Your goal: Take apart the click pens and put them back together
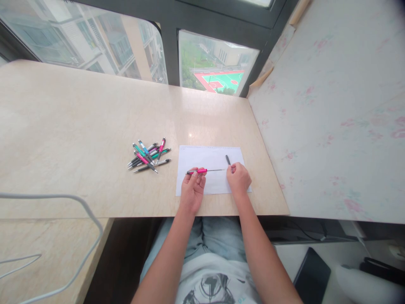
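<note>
My left hand [193, 192] is closed around the pink upper half of a ballpoint pen [201, 171], which lies level over the paper. From its open end a thin refill [215, 169] sticks out to the right, toward my other hand. My right hand [239, 179] has its fingers closed on a short black pen grip section [228, 159] that slants up and left out of them. The refill's tip ends close to these fingers; I cannot tell whether they touch it. Under both hands is a sheet of white paper [209, 154].
Left of the paper lies a loose pile of several pens [147, 154] in pink, green, blue and grey. A white cable [85, 207] loops across the lower left. The beige tabletop [79, 126] ends at windows behind and a flowered wall [332, 118] on the right.
</note>
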Tool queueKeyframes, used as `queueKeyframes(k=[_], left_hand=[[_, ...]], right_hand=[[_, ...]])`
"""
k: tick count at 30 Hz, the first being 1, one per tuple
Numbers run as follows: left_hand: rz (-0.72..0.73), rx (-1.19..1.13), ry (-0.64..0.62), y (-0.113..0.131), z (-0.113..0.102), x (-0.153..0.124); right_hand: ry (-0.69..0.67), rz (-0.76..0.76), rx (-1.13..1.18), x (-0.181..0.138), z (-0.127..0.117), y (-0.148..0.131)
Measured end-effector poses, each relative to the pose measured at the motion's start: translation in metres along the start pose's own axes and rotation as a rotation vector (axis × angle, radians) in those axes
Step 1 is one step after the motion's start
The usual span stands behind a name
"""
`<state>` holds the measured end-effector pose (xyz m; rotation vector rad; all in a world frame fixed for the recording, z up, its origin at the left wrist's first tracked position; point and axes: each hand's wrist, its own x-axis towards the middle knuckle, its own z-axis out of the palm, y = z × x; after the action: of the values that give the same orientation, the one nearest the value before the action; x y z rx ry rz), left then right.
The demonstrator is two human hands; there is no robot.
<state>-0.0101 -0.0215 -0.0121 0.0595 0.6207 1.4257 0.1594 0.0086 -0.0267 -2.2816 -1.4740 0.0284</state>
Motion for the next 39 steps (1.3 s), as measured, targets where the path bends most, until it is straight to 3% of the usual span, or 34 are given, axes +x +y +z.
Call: queueKeyframes(k=[39], left_hand=[[0.003, 0.049, 0.001, -0.0006, 0.0002, 0.0009]], right_hand=[[-0.007, -0.002, 0.002, -0.0010, -0.0019, -0.0023]])
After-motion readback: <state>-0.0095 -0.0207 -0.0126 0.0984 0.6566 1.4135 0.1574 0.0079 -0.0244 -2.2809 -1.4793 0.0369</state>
